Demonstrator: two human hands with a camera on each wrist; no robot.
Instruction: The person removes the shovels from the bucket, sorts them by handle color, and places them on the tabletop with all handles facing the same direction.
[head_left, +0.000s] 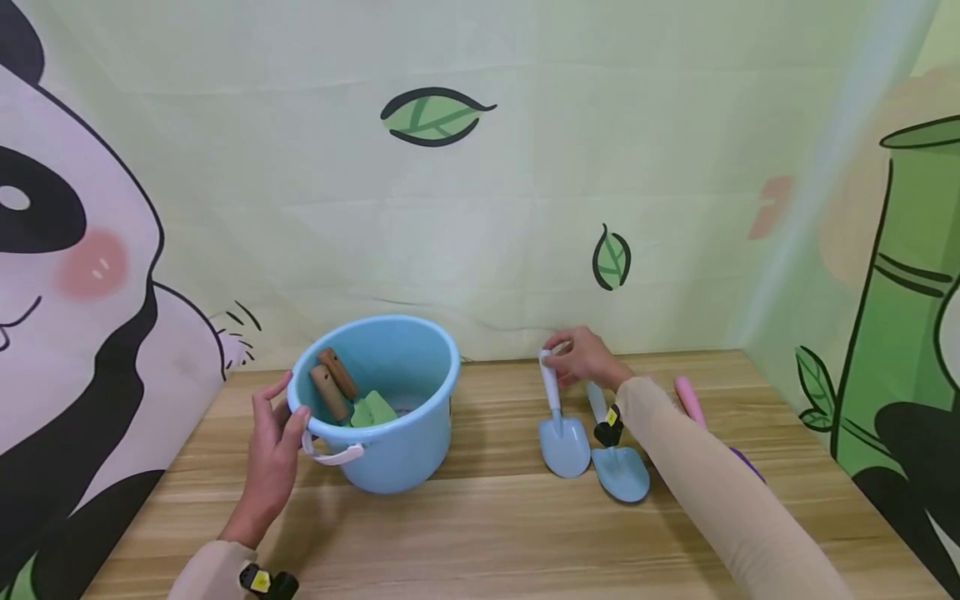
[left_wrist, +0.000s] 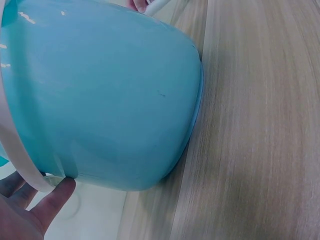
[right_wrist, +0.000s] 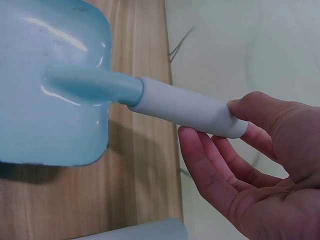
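At the left, a light blue bucket [head_left: 397, 454] with a white bail handle [head_left: 339, 456] stands on the table. My left hand [head_left: 272, 454] holds its left rim, with thumb and fingers near the handle's end. Inside the bucket lie brown wooden-looking handles [head_left: 330, 392] and a green piece [head_left: 372, 410]. Over the table's back edge, my right hand [head_left: 587, 358] pinches the white grip end of a light blue toy shovel [head_left: 566, 448]. In the right wrist view, thumb and fingertips meet on that shovel's handle [right_wrist: 185, 106]. A second blue shovel [head_left: 622, 475] lies just right of it, partly hidden.
A tool with a pink handle [head_left: 688, 400] and a purple part [head_left: 748, 463] lies farther right, partly behind the right forearm. A printed cloth wall [head_left: 525, 167] rises right behind the wooden table [head_left: 510, 533], with more printed cloth on both sides.
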